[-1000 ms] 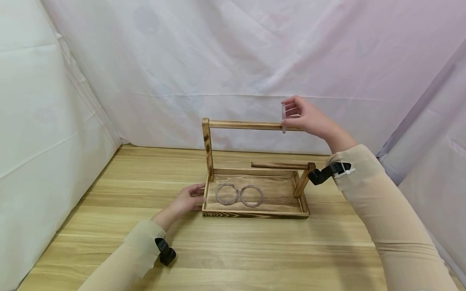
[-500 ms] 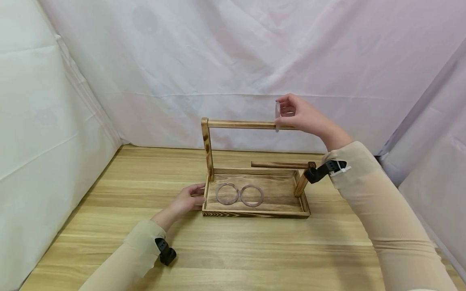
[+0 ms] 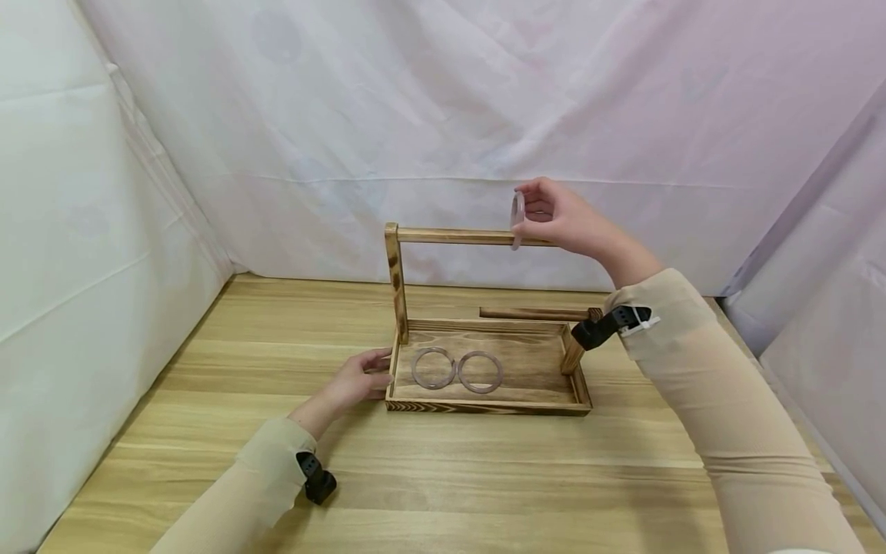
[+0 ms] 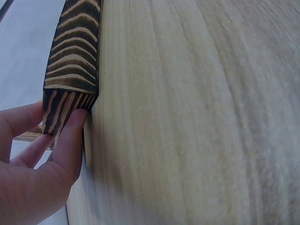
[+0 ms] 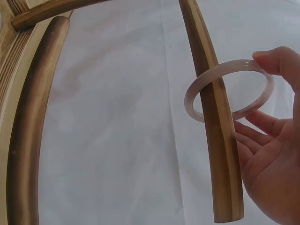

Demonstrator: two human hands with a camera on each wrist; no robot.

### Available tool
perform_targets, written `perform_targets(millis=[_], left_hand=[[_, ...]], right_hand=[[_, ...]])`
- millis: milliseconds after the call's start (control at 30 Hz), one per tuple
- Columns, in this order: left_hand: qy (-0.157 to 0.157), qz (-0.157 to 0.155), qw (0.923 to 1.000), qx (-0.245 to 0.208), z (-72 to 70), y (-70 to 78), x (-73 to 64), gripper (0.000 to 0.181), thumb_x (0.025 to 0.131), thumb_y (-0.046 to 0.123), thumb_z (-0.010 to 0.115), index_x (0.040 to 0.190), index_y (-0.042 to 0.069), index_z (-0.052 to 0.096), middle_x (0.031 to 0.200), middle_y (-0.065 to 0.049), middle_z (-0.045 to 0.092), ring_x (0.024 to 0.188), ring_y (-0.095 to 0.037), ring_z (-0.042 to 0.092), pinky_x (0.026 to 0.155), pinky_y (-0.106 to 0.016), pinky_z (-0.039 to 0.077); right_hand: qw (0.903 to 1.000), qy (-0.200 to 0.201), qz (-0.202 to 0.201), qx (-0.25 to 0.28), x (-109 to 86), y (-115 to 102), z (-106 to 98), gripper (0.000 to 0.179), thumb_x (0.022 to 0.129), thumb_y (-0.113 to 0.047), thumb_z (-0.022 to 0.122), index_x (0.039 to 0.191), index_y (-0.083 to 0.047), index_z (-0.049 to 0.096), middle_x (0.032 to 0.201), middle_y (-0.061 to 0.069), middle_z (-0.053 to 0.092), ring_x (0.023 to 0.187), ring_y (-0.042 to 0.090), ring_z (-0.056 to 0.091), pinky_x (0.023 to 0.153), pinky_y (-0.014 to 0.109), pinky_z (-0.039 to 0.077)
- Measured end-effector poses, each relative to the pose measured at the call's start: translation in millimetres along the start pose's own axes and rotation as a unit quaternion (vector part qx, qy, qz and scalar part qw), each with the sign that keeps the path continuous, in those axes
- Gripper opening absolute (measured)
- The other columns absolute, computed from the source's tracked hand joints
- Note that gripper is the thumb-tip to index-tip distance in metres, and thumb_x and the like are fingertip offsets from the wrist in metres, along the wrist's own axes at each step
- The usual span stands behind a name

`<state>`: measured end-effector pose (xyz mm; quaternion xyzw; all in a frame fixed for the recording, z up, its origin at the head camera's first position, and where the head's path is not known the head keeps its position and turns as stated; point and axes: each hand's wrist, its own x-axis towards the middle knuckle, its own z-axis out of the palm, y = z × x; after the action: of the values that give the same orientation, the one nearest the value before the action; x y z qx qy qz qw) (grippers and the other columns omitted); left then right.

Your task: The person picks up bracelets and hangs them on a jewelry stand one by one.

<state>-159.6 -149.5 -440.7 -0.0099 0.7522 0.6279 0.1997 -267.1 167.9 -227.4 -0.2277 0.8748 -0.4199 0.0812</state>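
Right, I've got the right hand pinching a pale bangle looped around the upper bar of the wooden stand; whether it touches that bar, I can't quite tell. Left thumb and fingers pinch the stand's left end, left hand low, while two more bangles lie in its tray.

Three bangles, one tray, two posts, two bars.
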Motion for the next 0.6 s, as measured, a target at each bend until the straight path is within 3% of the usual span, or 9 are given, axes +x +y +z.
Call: perform_targets(millis=[600], left_hand=[[-0.005,0.003,1.0000,0.007,1.2,1.7,3.2,0.056,0.092,-0.002,0.051,0.143,-0.006,0.028,0.139,-0.032,0.037,0.117,-0.042,0.053,0.091,-0.045,0.054]], right_hand=[[0.9984,-0.024,-0.045,-0.023,10.1,-15.4,16.1,0.064,0.084,-0.013,0.067,0.137,-0.001,0.035,0.134,0.015,0.045,0.128,0.026,0.044,0.114,0.037,0.033]])
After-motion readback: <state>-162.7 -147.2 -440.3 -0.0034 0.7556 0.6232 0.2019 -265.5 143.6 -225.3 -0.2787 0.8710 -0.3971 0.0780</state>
